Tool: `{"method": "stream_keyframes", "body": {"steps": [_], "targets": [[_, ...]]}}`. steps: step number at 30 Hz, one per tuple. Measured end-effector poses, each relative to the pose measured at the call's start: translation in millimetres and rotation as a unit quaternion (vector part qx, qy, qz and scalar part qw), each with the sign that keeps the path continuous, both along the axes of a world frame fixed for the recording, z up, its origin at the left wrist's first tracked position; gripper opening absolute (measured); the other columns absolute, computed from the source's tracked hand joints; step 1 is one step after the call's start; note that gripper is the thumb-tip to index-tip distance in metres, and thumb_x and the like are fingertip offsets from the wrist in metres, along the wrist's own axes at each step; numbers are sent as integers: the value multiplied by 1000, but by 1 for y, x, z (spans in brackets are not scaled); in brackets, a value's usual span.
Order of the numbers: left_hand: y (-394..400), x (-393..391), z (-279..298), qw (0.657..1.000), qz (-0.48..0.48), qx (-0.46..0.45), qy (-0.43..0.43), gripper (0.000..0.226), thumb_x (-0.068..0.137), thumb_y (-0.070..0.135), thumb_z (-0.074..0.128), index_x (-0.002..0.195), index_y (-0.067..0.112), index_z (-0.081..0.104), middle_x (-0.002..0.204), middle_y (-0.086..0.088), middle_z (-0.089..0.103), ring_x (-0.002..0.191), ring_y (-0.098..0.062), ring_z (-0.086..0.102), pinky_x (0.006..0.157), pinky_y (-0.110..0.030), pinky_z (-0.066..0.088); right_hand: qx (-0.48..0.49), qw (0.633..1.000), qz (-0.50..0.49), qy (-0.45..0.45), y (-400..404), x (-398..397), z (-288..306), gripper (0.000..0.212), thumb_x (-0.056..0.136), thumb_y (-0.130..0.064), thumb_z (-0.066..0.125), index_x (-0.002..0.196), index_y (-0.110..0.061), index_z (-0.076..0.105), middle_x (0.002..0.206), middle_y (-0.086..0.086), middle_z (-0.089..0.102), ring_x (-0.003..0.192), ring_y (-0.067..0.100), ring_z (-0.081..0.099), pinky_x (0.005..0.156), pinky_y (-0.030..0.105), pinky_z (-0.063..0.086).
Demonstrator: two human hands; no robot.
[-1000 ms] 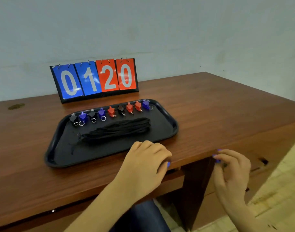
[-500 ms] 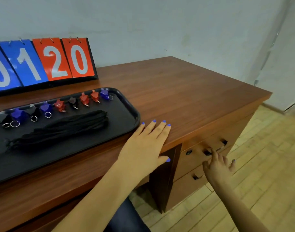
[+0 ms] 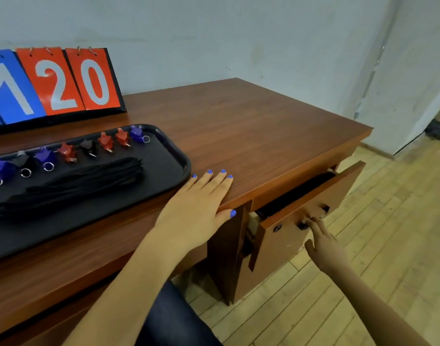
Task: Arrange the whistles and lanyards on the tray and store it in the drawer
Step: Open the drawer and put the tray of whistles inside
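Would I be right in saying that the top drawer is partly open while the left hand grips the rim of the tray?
Not quite. The head view shows the left hand lying flat on the desk beside the tray, not gripping its rim. The rest holds: the top drawer is partly open.

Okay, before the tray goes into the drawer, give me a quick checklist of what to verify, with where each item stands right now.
1. Top wooden desk drawer open wide enough for the tray: not ok, only partly pulled out.
2. Right hand on the drawer's handle slot: ok, fingertips hooked in it.
3. Red, blue and black plastic whistles lined up along the far edge of the black plastic tray: ok.
4. Bundle of black lanyards lying on the tray: ok.
5. Left hand gripping the tray: not ok, it lies flat on the brown wooden desk beside it.
6. Room inside the drawer: cannot tell, interior dark.
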State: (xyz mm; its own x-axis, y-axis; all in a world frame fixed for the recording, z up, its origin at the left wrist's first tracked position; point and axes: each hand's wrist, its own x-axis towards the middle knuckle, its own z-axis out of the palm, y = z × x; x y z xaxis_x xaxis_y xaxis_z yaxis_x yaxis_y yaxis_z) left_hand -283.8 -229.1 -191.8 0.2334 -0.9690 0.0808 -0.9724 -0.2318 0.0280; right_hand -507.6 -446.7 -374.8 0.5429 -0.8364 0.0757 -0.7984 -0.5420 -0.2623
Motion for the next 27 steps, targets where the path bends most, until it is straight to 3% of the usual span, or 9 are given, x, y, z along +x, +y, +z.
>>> {"method": "stream_keyframes", "body": {"steps": [3,13,21,25,27], "targets": [[1,0,1,1000,4,-2,12,68,94,50,31,147,27,-5,156,7,-6,143,-11,-4,113,-28,-2,5,1000,-9,-17,12,-26,-5,57,86,-10,51,139,-16,33,150,4,27,97,28,61,59,25,41],[0,-4,7,999,20,4,40,70,92,48,39,147,26,2,156,5,1,143,-13,3,115,-33,7,77,994,-65,-38,53,-117,-7,68,87,-7,49,145,-28,19,157,-10,8,107,23,57,82,34,51],[2,-5,3,999,24,-14,23,69,93,45,39,147,23,5,157,1,5,143,-17,6,116,-36,10,53,991,-114,39,73,-166,7,67,89,-7,47,146,-26,18,158,-9,8,119,19,53,79,23,52],[4,-4,2,999,13,-29,41,65,94,44,38,148,22,8,156,1,7,143,-17,8,115,-35,10,51,989,-130,54,83,-186,8,67,88,-7,48,146,-24,20,158,-6,10,107,16,60,54,10,39],[5,-4,2,998,14,-38,44,65,94,43,39,148,22,10,156,1,9,143,-17,9,115,-35,11,54,986,-145,56,88,-195,9,67,88,-7,49,146,-23,20,157,-5,11,102,14,61,52,9,36]]}}
